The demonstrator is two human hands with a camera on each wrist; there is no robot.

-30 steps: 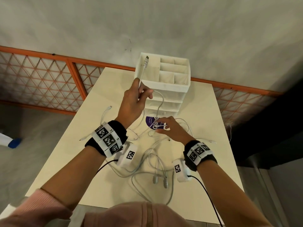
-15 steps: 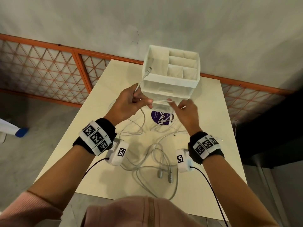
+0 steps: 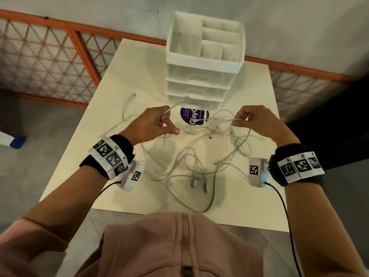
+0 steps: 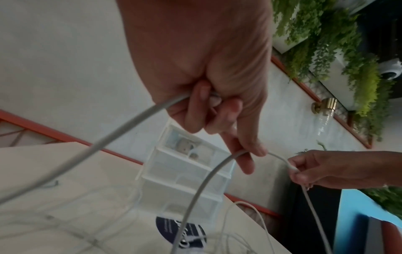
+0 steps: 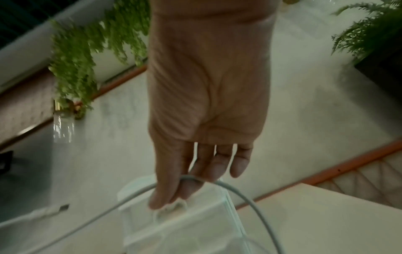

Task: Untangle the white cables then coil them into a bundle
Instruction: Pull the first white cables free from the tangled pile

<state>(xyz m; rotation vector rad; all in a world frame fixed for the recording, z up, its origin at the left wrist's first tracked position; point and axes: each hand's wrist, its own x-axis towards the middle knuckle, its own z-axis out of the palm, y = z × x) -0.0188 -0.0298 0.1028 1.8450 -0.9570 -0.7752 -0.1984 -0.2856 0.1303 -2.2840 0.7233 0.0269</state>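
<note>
Both hands have dropped and spread apart compared with a second ago. Then the left hand (image 3: 148,124) was up by the organiser's top rim with a plug end poking above it, and the right hand (image 3: 257,124) was flat on the cable pile. Now both are lifted just above the worktop (image 3: 255,92), with one strand of white cable (image 3: 205,124) stretched between them.

Left hand: fingers curled round the cable, plug end (image 3: 184,98) sticking out past the knuckles toward the drawer organiser (image 3: 205,62). In the left wrist view the thumb and forefinger also pinch a second pass of the same cable. Right hand: thumb and fingertips pinch the strand, other fingers loose; the right wrist view shows the cable running over the fingers.

The rest of the white cables (image 3: 199,162) lie in a loose tangle on the worktop between the wrists, two plugs (image 3: 199,184) near the front edge, another end (image 3: 132,95) off to the left. A purple round sticker (image 3: 192,116) sits in front of the organiser.

What it means: one cable looks singled out and pulled taut, likely to slide it free of the pile. Untangling is early; no coil formed yet. The taut strand crosses other loops, so it could drag them along.
</note>
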